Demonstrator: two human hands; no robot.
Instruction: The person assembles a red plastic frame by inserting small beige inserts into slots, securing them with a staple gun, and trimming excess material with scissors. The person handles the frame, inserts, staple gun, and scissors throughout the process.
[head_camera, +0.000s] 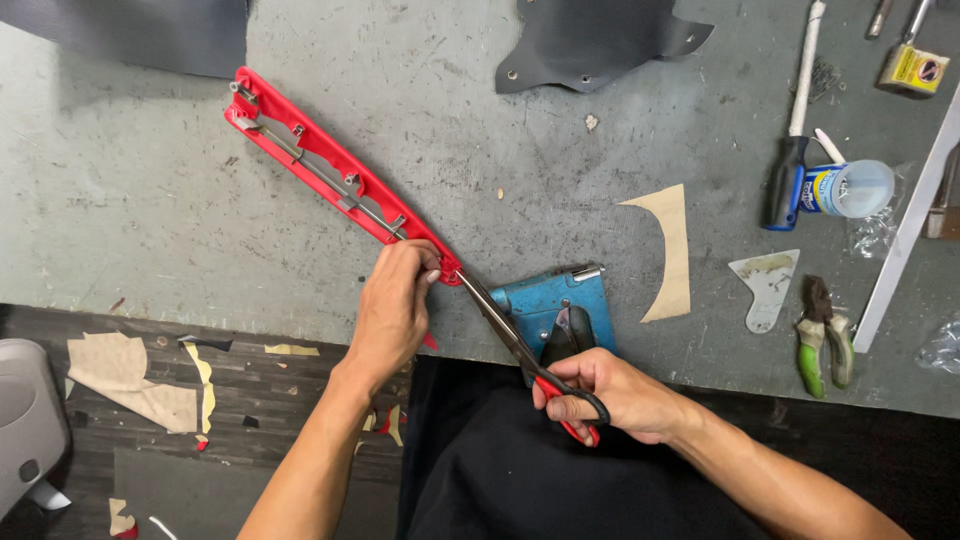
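Note:
A long red curved panel with a metal rod and clips along it lies diagonally on the grey workbench. My left hand grips the panel's near end at the bench edge. My right hand holds red-and-black-handled scissors, fingers through the loops. The blades point up-left and their tips meet the red material at the panel's near end, right beside my left thumb.
A blue staple gun sits under the scissors. To the right lie a tan curved offcut, a scraper, green-handled pliers, a screwdriver and a clear bottle. Dark leather pieces lie at the back. Scraps litter the floor.

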